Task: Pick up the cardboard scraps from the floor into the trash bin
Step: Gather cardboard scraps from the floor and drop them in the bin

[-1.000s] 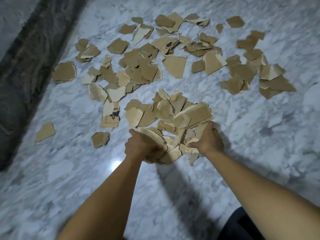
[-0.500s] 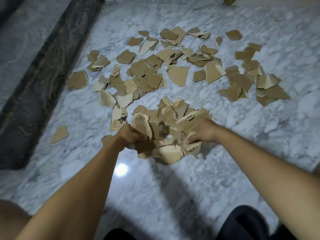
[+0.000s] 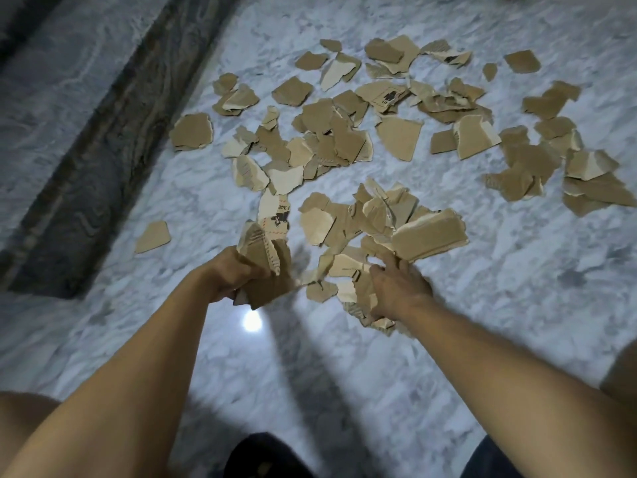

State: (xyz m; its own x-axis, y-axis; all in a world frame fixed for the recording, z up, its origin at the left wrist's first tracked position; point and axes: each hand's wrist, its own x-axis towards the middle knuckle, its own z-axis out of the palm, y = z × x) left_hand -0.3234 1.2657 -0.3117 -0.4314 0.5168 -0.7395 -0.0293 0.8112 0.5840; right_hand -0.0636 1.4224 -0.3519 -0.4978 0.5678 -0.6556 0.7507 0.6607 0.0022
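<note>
Left hand: the left hand [image 3: 231, 274] is clamped round a wad [image 3: 267, 270] of scraps, fingers curled tight. That looks like a squeeze meant to stop the loose pieces fanning out and slipping.
Right hand: the right hand [image 3: 400, 291] is dug into the near edge of the pile [image 3: 372, 222], fingers curled over the scraps, with more poking out beneath the palm. My read is that it is raking in a second handful.
Pile: it is heaped on the floor [image 3: 517, 322] just beyond both hands. A big slab [image 3: 431, 236] sits on its right side, touching the right hand's fingers.
Why heaped: bunched pieces go up in handfuls, far quicker than picking singles, I'd say.
Far scraps: a wide scatter [image 3: 331, 139] lies flat beyond the pile, with another cluster [image 3: 586, 174] far right. None of it has been gathered.
Stray: one lone scrap [image 3: 153, 236] sits off to the left, near the dark strip [image 3: 103, 150] bordering the marble.
Bin: not in view, so I cannot tell which way the handfuls must travel.
Progress: early, I judge, with most of the cardboard on the floor.
Watch for: thin torn bits may drop from either handful on the lift, and the wad's ragged edges stick out past the fingers.
</note>
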